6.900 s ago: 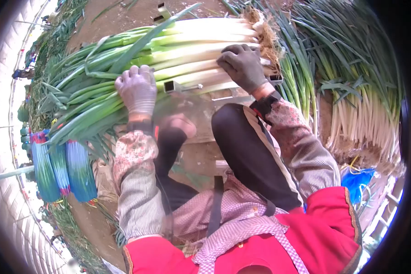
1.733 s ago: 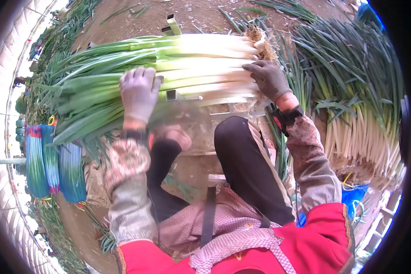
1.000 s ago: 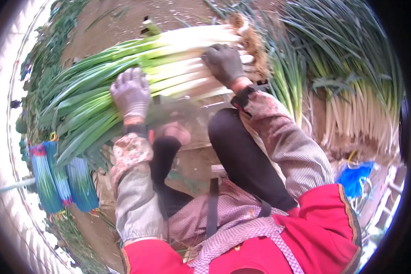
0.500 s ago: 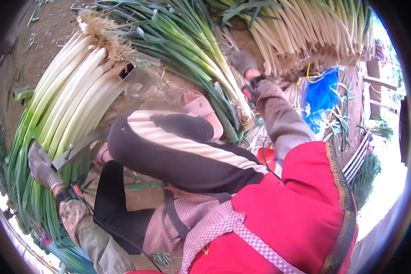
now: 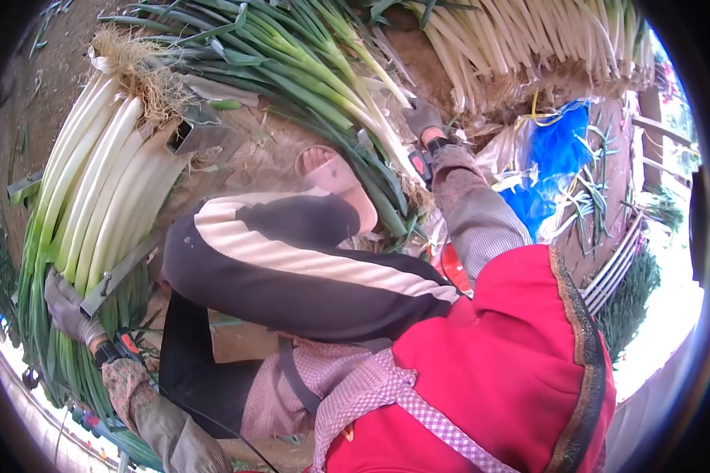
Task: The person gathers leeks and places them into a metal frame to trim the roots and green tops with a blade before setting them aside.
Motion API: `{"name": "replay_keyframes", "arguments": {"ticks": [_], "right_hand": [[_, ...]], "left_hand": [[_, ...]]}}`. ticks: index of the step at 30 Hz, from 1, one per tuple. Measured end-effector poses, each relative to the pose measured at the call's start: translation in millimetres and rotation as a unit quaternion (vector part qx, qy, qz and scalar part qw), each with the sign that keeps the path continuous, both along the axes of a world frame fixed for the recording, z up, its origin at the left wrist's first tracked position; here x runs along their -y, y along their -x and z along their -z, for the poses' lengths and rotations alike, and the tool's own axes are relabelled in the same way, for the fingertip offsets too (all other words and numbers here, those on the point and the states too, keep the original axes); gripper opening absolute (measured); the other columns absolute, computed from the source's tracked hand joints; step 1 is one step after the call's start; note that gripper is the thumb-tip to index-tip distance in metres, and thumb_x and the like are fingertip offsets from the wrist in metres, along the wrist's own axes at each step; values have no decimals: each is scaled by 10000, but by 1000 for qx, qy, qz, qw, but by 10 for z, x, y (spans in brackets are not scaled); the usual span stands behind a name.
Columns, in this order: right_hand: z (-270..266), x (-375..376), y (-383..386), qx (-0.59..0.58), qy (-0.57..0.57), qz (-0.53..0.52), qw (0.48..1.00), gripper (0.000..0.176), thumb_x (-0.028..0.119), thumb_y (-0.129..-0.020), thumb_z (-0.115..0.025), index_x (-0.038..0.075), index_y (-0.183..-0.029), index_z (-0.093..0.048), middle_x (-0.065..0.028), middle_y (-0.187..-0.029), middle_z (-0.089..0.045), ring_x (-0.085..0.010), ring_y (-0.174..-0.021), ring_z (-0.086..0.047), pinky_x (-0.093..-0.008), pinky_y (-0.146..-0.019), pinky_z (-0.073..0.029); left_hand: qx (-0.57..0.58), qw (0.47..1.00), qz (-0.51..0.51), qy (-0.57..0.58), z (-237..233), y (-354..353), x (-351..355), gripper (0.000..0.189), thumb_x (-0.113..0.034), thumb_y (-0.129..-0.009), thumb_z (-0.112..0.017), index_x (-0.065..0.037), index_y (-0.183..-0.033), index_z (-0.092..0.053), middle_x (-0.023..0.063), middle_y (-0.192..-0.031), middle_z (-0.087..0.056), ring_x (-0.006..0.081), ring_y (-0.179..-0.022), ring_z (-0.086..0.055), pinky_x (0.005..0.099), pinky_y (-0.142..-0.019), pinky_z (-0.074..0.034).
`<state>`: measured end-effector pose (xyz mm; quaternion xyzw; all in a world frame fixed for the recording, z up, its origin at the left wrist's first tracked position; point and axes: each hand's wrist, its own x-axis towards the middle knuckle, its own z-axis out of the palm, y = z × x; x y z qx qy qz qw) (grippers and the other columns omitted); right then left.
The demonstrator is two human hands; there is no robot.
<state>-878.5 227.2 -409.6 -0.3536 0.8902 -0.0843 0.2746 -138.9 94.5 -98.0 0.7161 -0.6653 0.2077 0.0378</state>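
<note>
At the left, a thick bundle of long green onions rests on a metal frame, white stems and roots upward in view. My gloved left hand lies against the green leaves beside the frame; whether its fingers grip them is unclear. My gloved right hand is at the upper middle, closed around the root end of a green onion stalk. Below and left of it spreads a loose pile of green onions, leaves toward the upper left.
Many green onions lie in a row at the upper right. Blue plastic is beneath them. My bent leg and sandalled foot are between the bundle and the loose pile. Metal bars stand at the right.
My right hand, blurred before, is now sharp and at a stalk's end, slightly lower. My left hand stays against the leaves. The view has shifted slightly.
</note>
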Motion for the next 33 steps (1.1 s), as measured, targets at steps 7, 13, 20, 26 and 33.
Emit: {"name": "replay_keyframes", "arguments": {"ticks": [7,13,20,26,33], "right_hand": [[-455,117,-838,-59,-164,-190,966,602,547,-889,-645,60,-1243,-653,-225,-1099,-719,-385,-1046,-698,-514,-899,-531],[-428,-151,-615,229,73,-45,970,447,411,-900,-667,40,-1150,-665,-170,-882,-715,-297,-739,-704,-407,-678,-560],[-1438,-185,-805,316,85,9,945,340,293,-962,-590,16,-1155,-619,-34,-736,-586,-110,-573,-547,-289,-503,-447],[-1707,-101,-957,592,21,252,765,351,347,-1016,-575,80,-1235,-634,27,-806,-547,-105,-554,-477,-254,-465,-405],[-2447,-78,-1189,734,-5,302,609,370,420,-991,-642,105,-1171,-574,48,-850,-561,-35,-590,-492,-206,-484,-407]], "left_hand": [[-3,1000,23,11,9,-39,35,324,-342,-1032,-520,-221,-1307,-642,17,-1274,-686,266,-1160,-641,444,-960,-467],[37,999,14,13,-36,106,8,316,-321,-1028,-517,-204,-1287,-653,43,-1262,-678,288,-1153,-634,454,-935,-472],[42,999,-6,0,-58,208,-28,327,-348,-1032,-496,-213,-1285,-654,27,-1286,-667,280,-1165,-625,453,-934,-471],[35,998,46,18,8,99,15,289,-257,-1003,-559,-167,-1258,-661,51,-1274,-667,285,-1175,-616,450,-991,-464],[75,995,55,32,43,156,13,294,-270,-987,-569,-184,-1253,-660,36,-1277,-661,276,-1209,-596,450,-1014,-455]]}}
